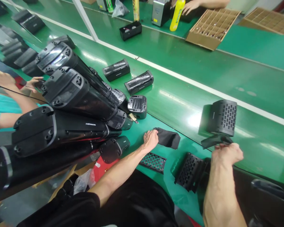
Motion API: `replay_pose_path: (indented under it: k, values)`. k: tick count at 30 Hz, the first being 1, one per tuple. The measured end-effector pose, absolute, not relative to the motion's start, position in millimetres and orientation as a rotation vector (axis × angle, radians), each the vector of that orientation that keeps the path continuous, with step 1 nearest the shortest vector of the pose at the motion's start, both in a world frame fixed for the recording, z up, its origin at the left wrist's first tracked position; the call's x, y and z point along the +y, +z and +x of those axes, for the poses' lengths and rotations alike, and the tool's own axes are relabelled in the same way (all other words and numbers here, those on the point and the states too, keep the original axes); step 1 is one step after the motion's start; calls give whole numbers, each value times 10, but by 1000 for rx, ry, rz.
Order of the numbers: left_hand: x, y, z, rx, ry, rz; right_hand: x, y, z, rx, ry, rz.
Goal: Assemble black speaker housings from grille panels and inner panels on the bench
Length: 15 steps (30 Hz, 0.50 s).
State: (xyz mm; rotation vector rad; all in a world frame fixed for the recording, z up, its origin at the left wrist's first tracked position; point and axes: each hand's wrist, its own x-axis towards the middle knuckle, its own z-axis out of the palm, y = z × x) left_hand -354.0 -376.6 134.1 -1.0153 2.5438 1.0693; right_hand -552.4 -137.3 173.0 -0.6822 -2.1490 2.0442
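My left hand [150, 140] is closed on a black cloth [168, 138] lying at the near edge of the green belt [203, 66]. My right hand [227, 153] is closed round the base of a black speaker-like housing [218, 119] with a perforated grille face, holding it tilted above the belt. A flat black grille panel [153, 162] lies just below my left forearm. A second perforated grille piece [190, 171] rests between my two arms.
Long black speaker bodies [68, 94] are stacked at the left. Smaller black units [115, 70] [139, 82] [137, 106] lie on the belt. Across it stand a cardboard divider box [211, 26] and a yellow bottle [177, 15], with another person's hand [191, 6]. A co-worker's arm [11, 104] is at left.
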Motion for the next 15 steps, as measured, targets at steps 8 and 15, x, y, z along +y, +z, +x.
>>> replay_pose_path:
  k: [8,15]
  values:
    - [-3758,1546,-3562,2614,1331,-976,-1616,2114,-4870,-1787,2801,-459]
    - [-3538,1961,-3328,1725,2417,-516,-1799,1968,-3801,-1474,3243,-893]
